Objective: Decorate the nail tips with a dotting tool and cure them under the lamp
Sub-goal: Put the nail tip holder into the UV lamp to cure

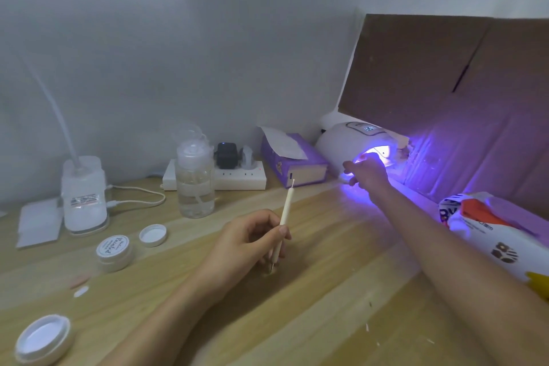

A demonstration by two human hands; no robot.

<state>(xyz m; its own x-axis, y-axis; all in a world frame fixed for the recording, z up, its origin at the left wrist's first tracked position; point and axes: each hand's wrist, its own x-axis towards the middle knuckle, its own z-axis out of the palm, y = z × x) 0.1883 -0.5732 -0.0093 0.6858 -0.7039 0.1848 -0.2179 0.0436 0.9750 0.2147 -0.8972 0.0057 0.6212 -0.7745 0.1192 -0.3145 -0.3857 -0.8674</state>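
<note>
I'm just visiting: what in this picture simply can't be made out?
- Head view: whether the right hand holds anything, washed out by glare from the nail lamp.
- Head view: the digits on the display, too small to read.
- Head view: the lower end of the dotting tool, behind the left hand.
- Head view: the printed pack, cut off by the right edge.

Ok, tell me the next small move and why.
Probably hold the right hand steady at the lamp mouth until curing ends: the lamp glows violet, its display is lit, and the hand sits at its opening. The left hand grips the dotting tool, so it can wait.
</note>
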